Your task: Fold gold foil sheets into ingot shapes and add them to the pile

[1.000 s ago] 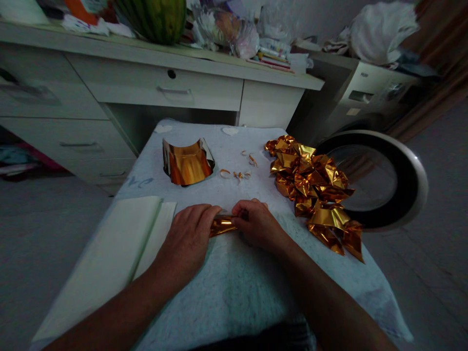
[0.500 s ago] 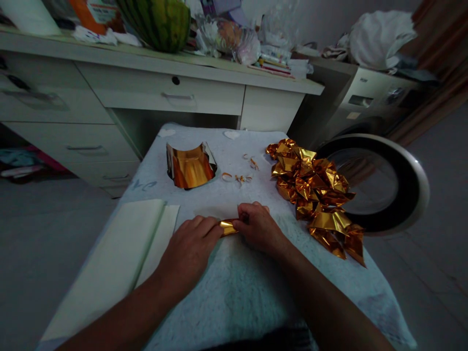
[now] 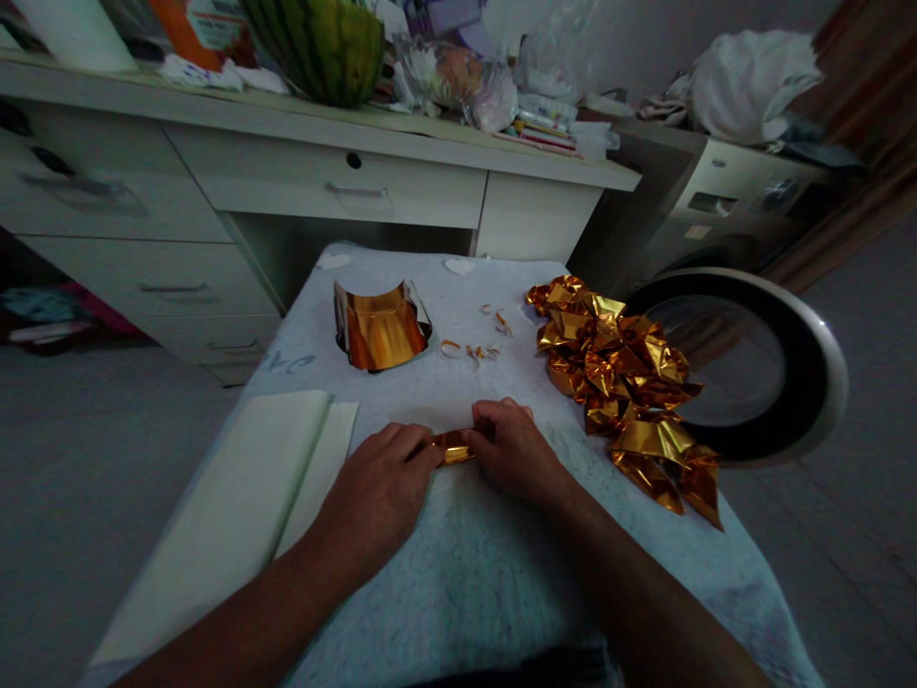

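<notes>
Between my two hands is a narrow folded strip of gold foil paper (image 3: 454,447), low over the cloth-covered table. My left hand (image 3: 387,475) pinches its left end, and my right hand (image 3: 512,447) grips the right end with the fingers curled; both ends are hidden by the fingers. Beyond the hands lies a curved stack of gold foil sheets (image 3: 383,330). A few thin gold foil scraps (image 3: 479,354) are scattered to its right. At the right edge of the table sits a heap of folded gold foil pieces (image 3: 608,354).
Pale folded paper (image 3: 222,516) lies on the left of the table (image 3: 473,592). Behind stands a white desk (image 3: 287,191) with a watermelon (image 3: 319,53) and clutter on top. At right, a washing machine (image 3: 716,205) has its round door (image 3: 823,368) swung out near the table.
The whole view has shifted slightly, moving everything a little to the right. Both hands stay on the gold foil strip, whose shine has changed as if it tilted a little.
</notes>
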`<state>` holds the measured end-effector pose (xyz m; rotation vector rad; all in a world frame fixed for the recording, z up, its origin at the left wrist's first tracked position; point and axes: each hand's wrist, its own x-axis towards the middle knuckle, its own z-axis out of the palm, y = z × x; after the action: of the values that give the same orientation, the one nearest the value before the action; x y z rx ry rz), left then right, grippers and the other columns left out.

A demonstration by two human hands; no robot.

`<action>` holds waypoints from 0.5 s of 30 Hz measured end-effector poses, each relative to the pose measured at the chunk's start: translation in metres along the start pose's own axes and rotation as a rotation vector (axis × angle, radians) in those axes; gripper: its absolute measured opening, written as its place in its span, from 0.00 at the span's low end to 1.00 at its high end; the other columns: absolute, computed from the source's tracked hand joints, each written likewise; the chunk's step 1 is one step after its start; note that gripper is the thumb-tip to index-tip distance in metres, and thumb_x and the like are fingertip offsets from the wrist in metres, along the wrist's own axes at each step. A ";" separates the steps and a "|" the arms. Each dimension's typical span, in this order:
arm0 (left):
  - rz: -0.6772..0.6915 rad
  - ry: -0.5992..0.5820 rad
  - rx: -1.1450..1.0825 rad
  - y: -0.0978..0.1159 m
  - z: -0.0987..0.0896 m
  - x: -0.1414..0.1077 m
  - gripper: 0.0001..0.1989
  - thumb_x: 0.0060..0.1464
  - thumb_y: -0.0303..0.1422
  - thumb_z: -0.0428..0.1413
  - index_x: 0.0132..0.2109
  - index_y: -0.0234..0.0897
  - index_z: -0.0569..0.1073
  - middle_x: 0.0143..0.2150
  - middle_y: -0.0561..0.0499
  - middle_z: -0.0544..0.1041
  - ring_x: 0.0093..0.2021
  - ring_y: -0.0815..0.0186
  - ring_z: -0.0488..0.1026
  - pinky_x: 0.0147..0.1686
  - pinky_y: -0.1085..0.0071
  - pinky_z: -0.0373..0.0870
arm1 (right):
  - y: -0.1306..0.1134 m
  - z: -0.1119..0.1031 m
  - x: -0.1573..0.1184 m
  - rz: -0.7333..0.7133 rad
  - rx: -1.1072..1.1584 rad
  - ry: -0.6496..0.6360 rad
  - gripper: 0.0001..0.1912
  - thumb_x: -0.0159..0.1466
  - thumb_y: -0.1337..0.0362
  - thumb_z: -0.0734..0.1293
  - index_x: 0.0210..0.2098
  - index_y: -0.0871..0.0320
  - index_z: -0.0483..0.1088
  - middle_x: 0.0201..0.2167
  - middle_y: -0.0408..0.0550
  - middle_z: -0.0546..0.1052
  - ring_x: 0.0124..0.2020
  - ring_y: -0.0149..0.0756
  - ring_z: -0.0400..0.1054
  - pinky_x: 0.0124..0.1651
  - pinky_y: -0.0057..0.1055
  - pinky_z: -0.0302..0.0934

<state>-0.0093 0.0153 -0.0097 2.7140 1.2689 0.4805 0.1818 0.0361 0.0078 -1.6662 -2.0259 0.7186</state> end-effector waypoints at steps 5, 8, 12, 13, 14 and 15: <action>-0.132 0.047 -0.089 0.001 -0.008 0.001 0.06 0.60 0.26 0.50 0.40 0.38 0.72 0.41 0.47 0.72 0.41 0.59 0.69 0.42 0.58 0.71 | 0.002 0.003 0.000 -0.002 -0.013 0.015 0.12 0.60 0.70 0.66 0.22 0.58 0.61 0.21 0.39 0.66 0.33 0.34 0.59 0.40 0.31 0.45; -0.206 0.026 -0.135 -0.001 -0.010 0.001 0.03 0.58 0.27 0.51 0.39 0.38 0.69 0.38 0.48 0.71 0.39 0.58 0.68 0.41 0.58 0.70 | 0.002 0.004 -0.001 0.008 -0.026 0.016 0.11 0.60 0.70 0.66 0.23 0.58 0.61 0.23 0.40 0.67 0.35 0.35 0.59 0.40 0.32 0.45; -0.272 0.040 -0.170 -0.005 -0.008 0.000 0.08 0.57 0.26 0.51 0.45 0.36 0.68 0.42 0.46 0.71 0.43 0.56 0.68 0.43 0.58 0.69 | 0.002 0.005 0.000 0.005 -0.036 0.016 0.11 0.60 0.69 0.66 0.24 0.58 0.61 0.25 0.41 0.68 0.35 0.36 0.59 0.41 0.32 0.44; -0.280 0.038 -0.169 -0.006 -0.008 0.001 0.09 0.58 0.26 0.51 0.46 0.36 0.69 0.42 0.46 0.71 0.43 0.56 0.69 0.43 0.58 0.69 | 0.003 0.005 0.000 0.006 -0.037 0.015 0.11 0.60 0.69 0.66 0.24 0.58 0.61 0.25 0.41 0.68 0.36 0.36 0.59 0.41 0.32 0.44; -0.284 0.034 -0.163 -0.006 -0.007 0.001 0.08 0.58 0.26 0.51 0.45 0.36 0.69 0.42 0.46 0.71 0.43 0.56 0.69 0.43 0.58 0.68 | 0.003 0.005 0.000 0.008 -0.036 0.014 0.11 0.60 0.69 0.67 0.24 0.58 0.61 0.25 0.41 0.68 0.36 0.36 0.59 0.41 0.32 0.44; -0.285 0.028 -0.154 -0.007 -0.007 0.002 0.07 0.58 0.26 0.51 0.44 0.36 0.70 0.41 0.46 0.71 0.42 0.56 0.69 0.42 0.59 0.68 | 0.004 0.005 0.000 0.010 -0.034 0.013 0.11 0.60 0.69 0.67 0.24 0.58 0.61 0.24 0.41 0.68 0.36 0.36 0.59 0.41 0.32 0.44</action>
<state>-0.0156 0.0207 -0.0038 2.3597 1.5249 0.5582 0.1817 0.0362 0.0016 -1.6963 -2.0330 0.6792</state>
